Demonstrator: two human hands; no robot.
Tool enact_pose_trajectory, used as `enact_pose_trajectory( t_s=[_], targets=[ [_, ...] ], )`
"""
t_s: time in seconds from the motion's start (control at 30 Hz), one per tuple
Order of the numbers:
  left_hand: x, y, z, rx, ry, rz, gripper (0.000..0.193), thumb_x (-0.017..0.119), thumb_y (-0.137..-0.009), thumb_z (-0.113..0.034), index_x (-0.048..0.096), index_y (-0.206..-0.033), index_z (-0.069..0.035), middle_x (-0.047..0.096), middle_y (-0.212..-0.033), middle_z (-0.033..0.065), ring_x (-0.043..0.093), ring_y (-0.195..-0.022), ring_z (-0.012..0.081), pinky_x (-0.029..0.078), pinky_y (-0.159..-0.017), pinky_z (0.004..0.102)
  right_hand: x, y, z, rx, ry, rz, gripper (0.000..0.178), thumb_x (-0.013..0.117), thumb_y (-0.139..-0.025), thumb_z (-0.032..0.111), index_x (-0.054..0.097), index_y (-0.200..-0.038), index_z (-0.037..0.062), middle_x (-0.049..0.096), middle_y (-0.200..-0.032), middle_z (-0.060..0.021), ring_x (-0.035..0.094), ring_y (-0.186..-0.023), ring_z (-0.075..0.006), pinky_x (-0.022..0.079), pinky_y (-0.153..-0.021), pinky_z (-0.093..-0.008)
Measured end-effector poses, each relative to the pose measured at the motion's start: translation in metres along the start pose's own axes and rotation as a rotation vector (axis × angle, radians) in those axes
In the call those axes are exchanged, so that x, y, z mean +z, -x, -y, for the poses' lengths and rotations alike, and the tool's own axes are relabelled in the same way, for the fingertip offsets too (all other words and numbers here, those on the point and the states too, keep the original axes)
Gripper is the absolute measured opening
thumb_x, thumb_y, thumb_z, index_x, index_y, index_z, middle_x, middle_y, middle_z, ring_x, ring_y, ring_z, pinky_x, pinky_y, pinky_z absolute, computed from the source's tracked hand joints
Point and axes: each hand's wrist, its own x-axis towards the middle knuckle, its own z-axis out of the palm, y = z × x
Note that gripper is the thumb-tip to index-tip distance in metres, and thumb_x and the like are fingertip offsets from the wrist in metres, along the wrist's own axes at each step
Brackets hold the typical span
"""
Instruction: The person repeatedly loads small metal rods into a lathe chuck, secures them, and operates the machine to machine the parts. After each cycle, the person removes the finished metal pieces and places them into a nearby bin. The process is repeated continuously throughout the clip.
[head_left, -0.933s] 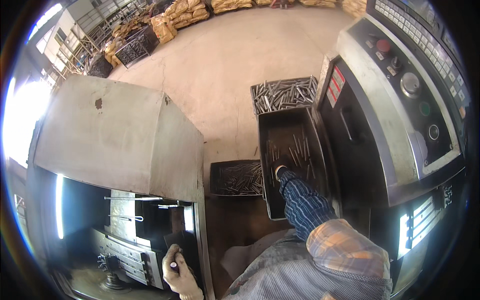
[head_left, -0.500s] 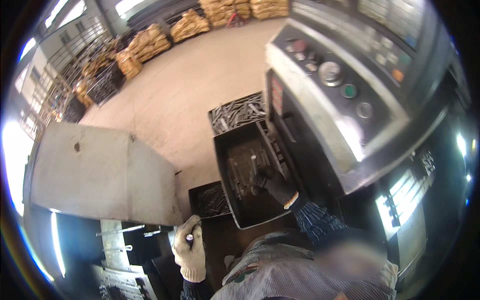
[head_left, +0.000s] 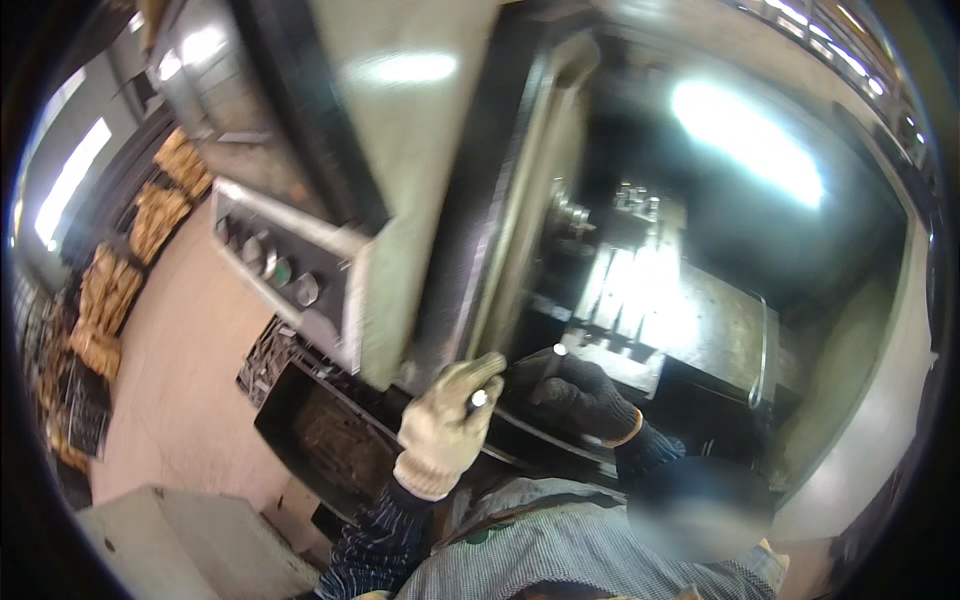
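My left hand [head_left: 445,425], in a cream knitted glove, is closed around a short metal rod [head_left: 479,398] whose shiny end sticks out of the fist. Just to its right my right hand [head_left: 582,398], in a dark glove with an orange cuff, grips a second metal rod [head_left: 556,356] pointing up. Both hands are close together at the open front of a metalworking machine [head_left: 650,300], beside the edge of its sliding door [head_left: 520,220]. A bright chuck and tool block [head_left: 585,215] sit inside, behind the hands.
A control panel [head_left: 275,265] with round knobs is to the left of the door. Below it lie a black tray [head_left: 320,435] and a crate of metal rods [head_left: 265,355]. Stacked sacks [head_left: 110,290] line the concrete floor [head_left: 180,380] at far left. A grey cabinet [head_left: 170,540] stands at lower left.
The view has swung from the tray and floor to the machine's open interior. My right hand left the tray holding a rod, and both hands came up together at the door.
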Motion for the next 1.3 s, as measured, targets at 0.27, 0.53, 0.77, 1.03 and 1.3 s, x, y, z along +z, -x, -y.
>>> enact_pose_trajectory(
  t_s=[0.27,0.53,0.77,1.03,1.3],
  targets=[
    [0.217,-0.082,0.013,0.146,-0.173,0.493,0.034,0.068,-0.09,-0.012,0.067,-0.124,-0.005,0.067,-0.125,0.0169,0.067,-0.114,0.0308,0.053,-0.099,0.0365,-0.111,0.082,-0.034,-0.149,-0.047,-0.696,0.084,0.071,-0.087,-0.01,0.033,-0.159,0.0079,0.063,-0.101,-0.0081,0.065,-0.084,-0.0157,0.059,-0.073,-0.031],
    [0.345,-0.207,0.127,0.106,-0.75,0.48,0.041,0.058,-0.094,-0.021,0.061,-0.126,0.005,0.07,-0.091,0.0198,0.071,-0.076,0.0318,0.054,-0.061,0.045,-0.15,0.121,-0.039,-0.115,0.118,-0.994,0.046,0.066,-0.097,0.001,0.05,-0.141,0.0028,0.062,-0.097,-0.0068,0.065,-0.083,-0.0147,0.058,-0.072,-0.0296],
    [0.392,-0.226,0.142,0.267,-1.301,0.529,0.043,0.064,-0.086,-0.022,0.07,-0.119,0.004,0.072,-0.081,0.0229,0.069,-0.068,0.0328,0.045,-0.041,0.0496,-0.193,0.136,-0.094,-0.156,0.14,-1.262,0.028,0.069,-0.099,0.011,0.057,-0.124,0.003,0.065,-0.093,-0.0034,0.065,-0.078,-0.0118,0.056,-0.07,-0.0263],
    [0.321,-0.15,0.024,0.455,-0.168,0.421,0.027,0.063,-0.094,-0.031,0.071,-0.109,-0.01,0.074,-0.1,0.0117,0.07,-0.084,0.0297,0.057,-0.073,0.0438,-0.231,0.027,-0.073,-0.215,-0.166,-1.247,0.029,0.062,-0.103,0.016,0.055,-0.128,0.0035,0.067,-0.098,-0.0067,0.07,-0.082,-0.0146,0.061,-0.067,-0.0281],
    [0.12,-0.09,-0.015,-0.012,0.39,-0.005,0.038,0.067,-0.099,-0.025,0.062,-0.129,-0.002,0.069,-0.111,0.0133,0.068,-0.101,0.0251,0.058,-0.086,0.0393,-0.223,-0.123,-0.121,-0.253,-0.191,-1.027,0.023,0.067,-0.101,0.018,0.064,-0.121,0.0065,0.067,-0.099,-0.0033,0.065,-0.087,-0.0117,0.058,-0.074,-0.0268]
  ],
)
